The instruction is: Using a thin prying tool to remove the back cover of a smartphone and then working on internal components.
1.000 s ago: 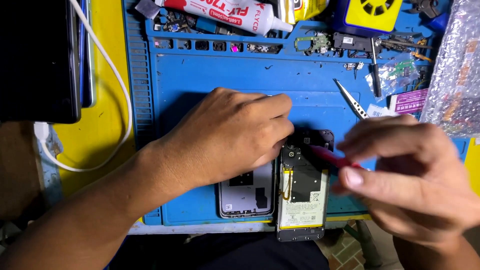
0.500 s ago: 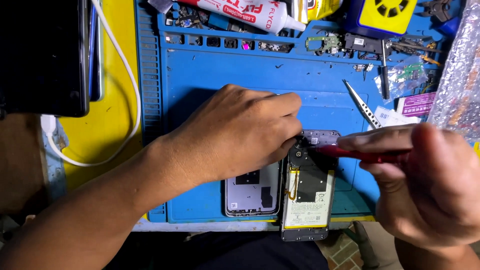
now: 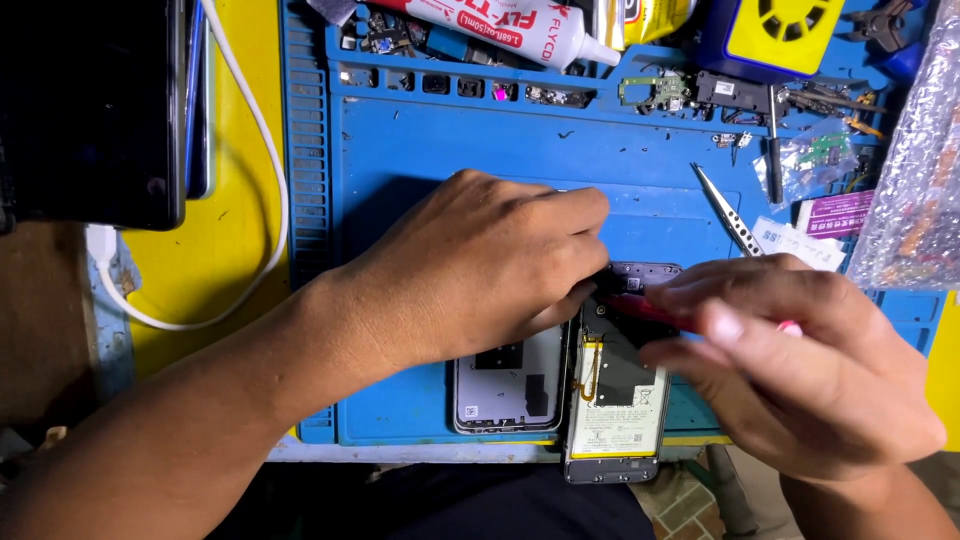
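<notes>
Opened phone: back cover off, lying lengthwise at the near edge of your blue work mat, its bottom end hanging just over the mat's front border. You see a pale battery with a label in the lower half, a dark shield plate above it, a thin yellow flex strip down the left side, and a black camera block at the top.

Removed back panel: grey, inner face up, just left of the phone and touching its side; your left hand covers its upper part.

Left hand: palm down over the panel, fingers curled, fingertips pressed on the top left corner of the phone. It pins the phone rather than wrapping it.

Right hand: fingers pinched around a thin red tool. The tool's tip reaches the phone's upper part, just under the camera block and right beside your left fingertips.

Grip relation: both hands meet at the phone's top end; battery and bottom edge lie uncovered, toward you.

Mat tray slots: small compartments along the far edge hold tiny parts, one of them pink; too small to identify.

Clear bag: holds a small green circuit piece, far right of the mat.

Tweezers: on the mat, just beyond your right hand, apart from it.

Glue tube: white, lying on its side at the far edge.

White cable: loops over the yellow surface left of the mat.
</notes>
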